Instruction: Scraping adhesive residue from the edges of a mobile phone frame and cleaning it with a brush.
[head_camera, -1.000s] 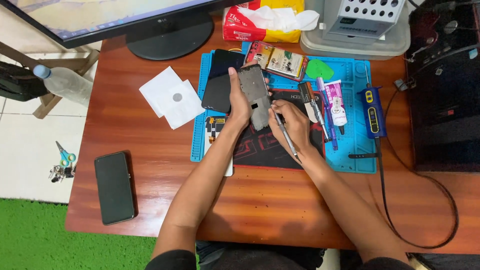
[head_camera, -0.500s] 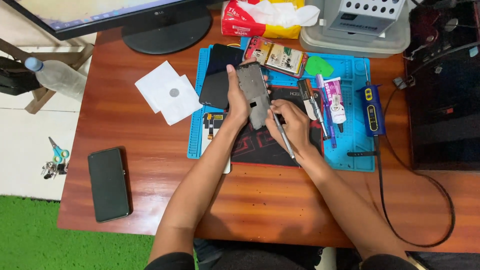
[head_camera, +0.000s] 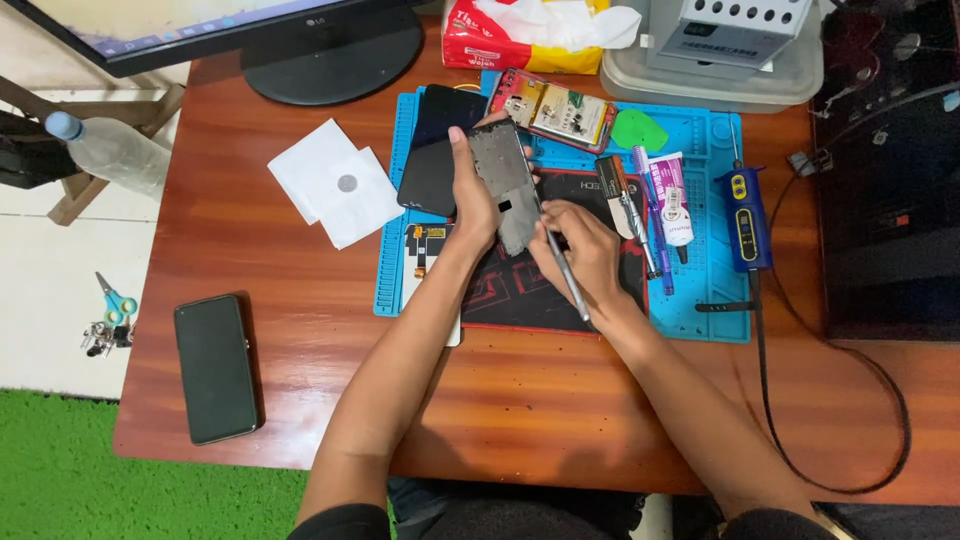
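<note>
A glossy reddish wooden surface (head_camera: 300, 400) carries one blue rubbery work mat (head_camera: 700, 250), ridged at its edges, and two flat black phones: one phone on the wood (head_camera: 215, 368), one dark phone on the mat (head_camera: 435, 150). Above the mat, the left hand (head_camera: 470, 195) has its fingers clasped around a grey metal phone frame (head_camera: 505, 185), its long axis running away from the person, leaning slightly left. The right hand (head_camera: 585, 255) pinches one slim metal tool (head_camera: 565, 270), tip touching the frame.
</note>
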